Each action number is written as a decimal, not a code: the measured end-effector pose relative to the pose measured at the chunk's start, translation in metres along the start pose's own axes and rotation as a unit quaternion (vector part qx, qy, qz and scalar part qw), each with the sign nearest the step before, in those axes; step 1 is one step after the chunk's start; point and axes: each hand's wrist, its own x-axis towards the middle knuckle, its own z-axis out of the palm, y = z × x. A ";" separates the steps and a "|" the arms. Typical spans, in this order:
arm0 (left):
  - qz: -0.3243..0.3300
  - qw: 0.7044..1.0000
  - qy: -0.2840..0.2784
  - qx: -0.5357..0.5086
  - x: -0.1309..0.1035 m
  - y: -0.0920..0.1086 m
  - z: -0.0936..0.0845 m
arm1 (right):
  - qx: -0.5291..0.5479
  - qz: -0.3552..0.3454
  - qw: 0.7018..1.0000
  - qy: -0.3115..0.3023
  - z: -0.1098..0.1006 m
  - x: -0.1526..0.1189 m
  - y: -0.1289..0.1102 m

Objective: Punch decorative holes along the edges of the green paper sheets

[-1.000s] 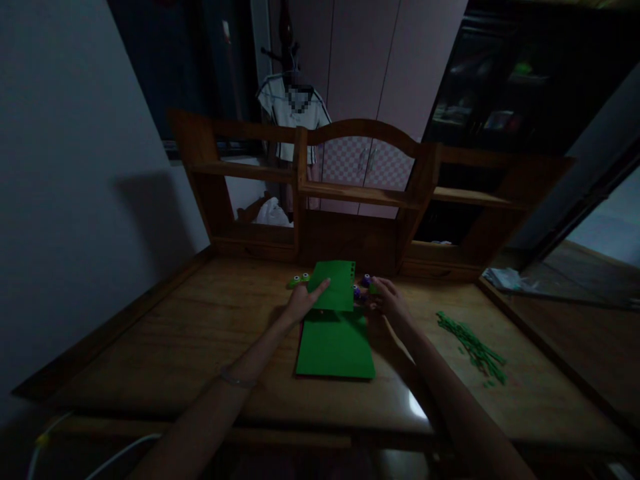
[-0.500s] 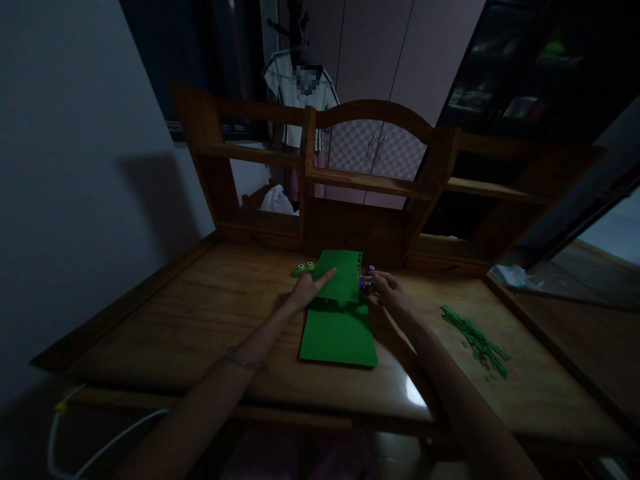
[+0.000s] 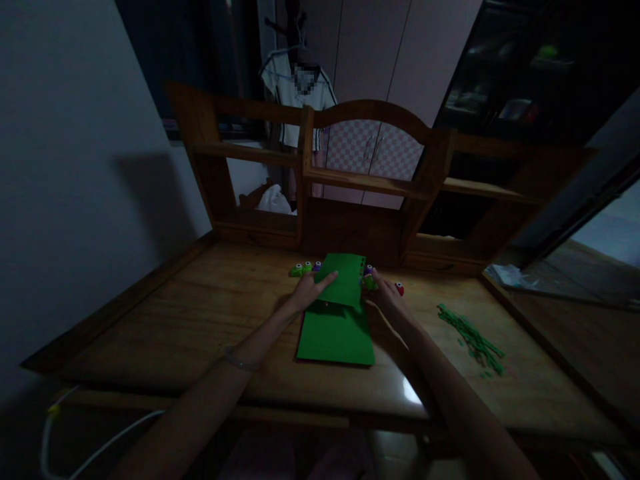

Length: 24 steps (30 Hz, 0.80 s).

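Note:
My left hand [image 3: 309, 291] grips a green sheet of paper [image 3: 343, 277], its thumb lying across the front. Small square cut-outs run down the sheet's right edge. There my right hand [image 3: 387, 297] is closed around a small green object [image 3: 370, 283], whose kind I cannot make out. Below the raised sheet a green stack of paper [image 3: 336, 337] lies on the desk. Behind the left hand sit small green pieces with round eyes [image 3: 301, 269] and a purple one [image 3: 318, 266]. Another purple eyed piece [image 3: 369, 269] is by my right fingers, and a red one [image 3: 399, 289] lies right of that hand.
Narrow green paper strips [image 3: 473, 337] lie in a pile on the right of the wooden desk [image 3: 210, 320]. A wooden shelf unit [image 3: 365, 177] stands along the back. A plastic bag [image 3: 510, 275] lies beyond the right edge, and a white cable [image 3: 115, 433] hangs at the lower left.
The green sheet has shifted slightly right and down. My right hand has moved a little at its edge, the green object now showing more clearly. Purple and red eyed pieces have come into sight.

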 end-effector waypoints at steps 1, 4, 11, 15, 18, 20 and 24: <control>0.000 1.000 0.003 0.003 0.000 0.000 0.000 | 0.002 -0.003 1.000 0.000 0.001 -0.001 0.000; -0.002 1.000 0.011 0.004 0.000 -0.001 0.000 | 0.009 -0.014 1.000 0.007 0.003 -0.001 0.001; 0.017 0.999 0.023 0.024 0.003 -0.004 -0.002 | 0.014 -0.020 0.999 -0.027 0.002 0.002 -0.004; 0.001 0.999 0.024 0.048 0.003 -0.005 -0.003 | 0.002 0.008 1.000 -0.023 0.001 -0.001 -0.006; -0.010 0.999 0.015 0.051 0.002 -0.005 -0.003 | -0.015 0.010 1.000 -0.024 0.002 -0.001 -0.004; 0.001 0.998 0.015 0.064 0.002 -0.005 -0.003 | -0.025 0.015 0.999 -0.029 0.003 -0.001 -0.002; 0.027 0.995 0.026 0.093 0.003 -0.007 -0.003 | -0.027 0.027 0.999 -0.032 0.006 -0.002 -0.002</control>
